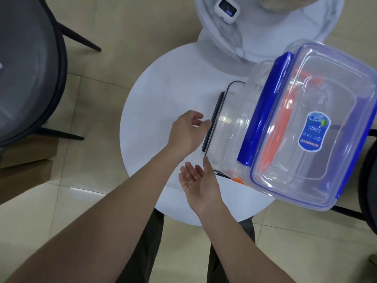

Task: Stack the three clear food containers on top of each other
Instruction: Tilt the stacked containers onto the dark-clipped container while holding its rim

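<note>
All three clear containers sit in one tower on the round white table (155, 94), over toward its right edge. The blue-clipped container (310, 127) is on top with its label facing up, the orange-clipped container (281, 127) shows through beneath it, and the black-clipped container (222, 127) sits at the bottom. So the stacking looks done to me, or within a nudge of it. The left hand (187, 129) is open, fingers loosely curled, just beside the bottom black clip and gripping nothing. The right hand (195, 176) is open too, palm up, fingertip near the bottom corner, empty. The top box looks skewed against the bottom one; squaring up may be all that is left. Around them, a grey chair (26, 68) stands left, and a second marbled table (265, 27) behind carries a small white device (226, 9). Nothing blocks the hands.
</note>
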Demonstrator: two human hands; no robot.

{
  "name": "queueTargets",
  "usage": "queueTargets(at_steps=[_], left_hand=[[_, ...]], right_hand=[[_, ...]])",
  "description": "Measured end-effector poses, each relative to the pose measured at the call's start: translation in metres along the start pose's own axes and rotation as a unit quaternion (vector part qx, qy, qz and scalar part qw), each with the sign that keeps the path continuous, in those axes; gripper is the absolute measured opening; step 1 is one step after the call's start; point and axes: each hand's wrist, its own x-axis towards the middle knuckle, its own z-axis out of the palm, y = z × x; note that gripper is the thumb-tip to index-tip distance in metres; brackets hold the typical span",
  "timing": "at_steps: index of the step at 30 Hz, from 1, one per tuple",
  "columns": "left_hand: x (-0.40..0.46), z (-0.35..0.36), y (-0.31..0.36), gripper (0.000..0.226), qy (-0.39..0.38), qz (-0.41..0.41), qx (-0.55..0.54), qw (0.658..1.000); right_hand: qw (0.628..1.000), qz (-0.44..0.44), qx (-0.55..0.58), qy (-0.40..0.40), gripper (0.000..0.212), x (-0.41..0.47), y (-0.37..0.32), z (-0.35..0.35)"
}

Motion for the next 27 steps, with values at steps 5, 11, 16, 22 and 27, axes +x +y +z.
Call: queueTargets(at_steps=[5,11,16,22,27], left_hand=[[0.031,0.015,0.009,0.053,-0.039,0.034,0.013,0.999],[0.052,0.027,0.018,0.055,-0.053,0.106,0.121,0.985],[0.055,0.026,0.015,0.056,-0.061,0.095,0.121,0.986],[0.04,0.023,0.002,0.058,-0.059,0.061,0.108,0.991],[0.025,0.023,-0.015,0.058,-0.037,0.011,0.053,0.998]], right_hand=[[0.999,-0.013,0.037,0.021,0.044,0.011,-0.006,0.009],[0.998,-0.027,-0.045,0.022,0.039,0.022,-0.008,-0.001],[0.996,-0.032,-0.084,0.016,0.033,0.024,-0.011,-0.01],[0.988,-0.052,-0.143,0.014,0.03,0.023,-0.016,-0.041],[0.976,-0.093,-0.191,0.041,0.024,0.021,-0.033,-0.068]])
